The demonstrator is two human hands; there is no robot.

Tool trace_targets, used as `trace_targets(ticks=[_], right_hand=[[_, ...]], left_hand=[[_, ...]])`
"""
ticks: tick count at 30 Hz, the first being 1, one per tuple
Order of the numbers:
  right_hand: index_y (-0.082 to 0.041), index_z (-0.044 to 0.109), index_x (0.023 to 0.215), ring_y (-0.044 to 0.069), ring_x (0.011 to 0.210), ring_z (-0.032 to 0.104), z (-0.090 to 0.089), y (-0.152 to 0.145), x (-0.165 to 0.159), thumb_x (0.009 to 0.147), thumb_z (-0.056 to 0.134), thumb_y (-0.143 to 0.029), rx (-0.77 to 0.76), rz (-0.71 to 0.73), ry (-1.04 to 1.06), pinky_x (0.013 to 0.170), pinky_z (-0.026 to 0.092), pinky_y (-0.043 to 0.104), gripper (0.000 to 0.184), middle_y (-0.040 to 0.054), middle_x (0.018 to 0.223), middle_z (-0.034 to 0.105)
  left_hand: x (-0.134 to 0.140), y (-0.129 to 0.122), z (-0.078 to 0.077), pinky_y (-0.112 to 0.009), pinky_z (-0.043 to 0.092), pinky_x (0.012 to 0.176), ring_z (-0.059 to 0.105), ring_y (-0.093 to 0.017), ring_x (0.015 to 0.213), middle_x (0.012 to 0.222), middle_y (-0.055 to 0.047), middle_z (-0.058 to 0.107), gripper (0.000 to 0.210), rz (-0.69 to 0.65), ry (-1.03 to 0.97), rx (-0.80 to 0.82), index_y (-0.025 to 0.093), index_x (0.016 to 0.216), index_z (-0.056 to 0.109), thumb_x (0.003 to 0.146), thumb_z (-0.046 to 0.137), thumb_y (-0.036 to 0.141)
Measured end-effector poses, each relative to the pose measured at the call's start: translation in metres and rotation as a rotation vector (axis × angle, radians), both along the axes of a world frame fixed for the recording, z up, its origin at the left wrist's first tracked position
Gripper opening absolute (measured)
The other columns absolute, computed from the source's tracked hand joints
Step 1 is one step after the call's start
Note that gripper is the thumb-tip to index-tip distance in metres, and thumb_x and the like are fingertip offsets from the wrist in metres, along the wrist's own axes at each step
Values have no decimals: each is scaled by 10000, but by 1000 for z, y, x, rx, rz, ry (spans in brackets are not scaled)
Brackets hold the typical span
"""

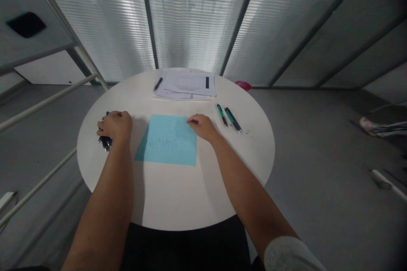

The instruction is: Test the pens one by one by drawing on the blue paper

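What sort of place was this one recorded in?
Probably an office or meeting room: a round white table bears a stack of white printed papers, with pale horizontal-slat blinds beyond.

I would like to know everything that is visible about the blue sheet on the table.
The blue sheet looks like thin paper, four-sided, bearing faint marks resembling handwriting, too small to read. It lies flat on the round white table, its left edge shaded. The right hand overlaps its far right corner in view; whether it presses the sheet is unclear.
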State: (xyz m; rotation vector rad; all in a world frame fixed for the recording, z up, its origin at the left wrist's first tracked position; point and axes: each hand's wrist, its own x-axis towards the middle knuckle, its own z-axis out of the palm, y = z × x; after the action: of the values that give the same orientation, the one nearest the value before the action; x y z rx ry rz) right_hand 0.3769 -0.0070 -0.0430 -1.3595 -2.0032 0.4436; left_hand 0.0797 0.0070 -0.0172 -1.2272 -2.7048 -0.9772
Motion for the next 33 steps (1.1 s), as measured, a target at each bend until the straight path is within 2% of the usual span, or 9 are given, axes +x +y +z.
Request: trace_targets(ticks=[4, 10, 17, 22, 24, 28, 33], right_hand=[[-200, 735, 824, 144, 780, 590, 0, 0, 0, 773, 580, -86, -5, 4, -5, 763, 442, 273, 199, 27, 814, 686], [-192, 734, 837, 140, 777, 585, -1, 1, 0, 775, 579, -90, 4, 7, -16, 753, 438, 266, 196, 28, 812, 680], [-195, 735, 833, 134, 775, 582, 3, -2, -1, 770, 577, -85, -24, -4, -17, 758, 435, 265, 202, 24, 814, 681], [-200, 738, 833, 133, 758, 576, 2, -1, -2, 770, 567, -94, -16, -2, -27, 749, 434, 264, 212, 23, 821, 688], [-200, 739, 839, 138, 760, 580, 2, -2, -2, 771, 563, -98, -6, -4, -29, 751, 436, 267, 214, 25, 827, 694], [-210, 738, 883, 148, 779, 593, 4, -3, -3, 782, 559, -118, 15, -14, -22, 774, 444, 276, 224, 25, 836, 705], [-203, 730, 854, 147, 766, 588, 11, -8, -8, 797, 567, -162, 35, -40, 66, 781, 436, 279, 178, 17, 801, 704]], left_hand=[[-2, 1, 1, -642, 302, 879, 459, -444, 1144, 1077, -231, 631, 312, 3, -16, -14, 152, 981, 676, 807, 458, 292], [-4, 2, 1, -567, 349, 880, 497, -414, 1108, 1041, -206, 652, 319, 52, -10, 11, 166, 966, 701, 788, 480, 311], [-4, 2, -1, -570, 341, 925, 481, -407, 1137, 1075, -214, 646, 371, 9, -10, -22, 136, 1059, 684, 824, 450, 303], [2, -2, 7, -547, 363, 899, 497, -398, 1109, 1003, -193, 665, 317, -14, 3, 54, 158, 983, 686, 826, 448, 296], [13, -6, 13, -544, 358, 884, 504, -385, 1070, 963, -187, 653, 293, -85, 29, 114, 164, 945, 673, 842, 431, 293], [49, -20, 21, -507, 327, 893, 489, -344, 1046, 942, -151, 626, 258, -333, 84, 224, 179, 866, 646, 867, 411, 283], [87, -34, 17, -441, 296, 894, 481, -300, 1013, 901, -97, 639, 229, -590, 76, 264, 199, 798, 642, 867, 456, 314]])
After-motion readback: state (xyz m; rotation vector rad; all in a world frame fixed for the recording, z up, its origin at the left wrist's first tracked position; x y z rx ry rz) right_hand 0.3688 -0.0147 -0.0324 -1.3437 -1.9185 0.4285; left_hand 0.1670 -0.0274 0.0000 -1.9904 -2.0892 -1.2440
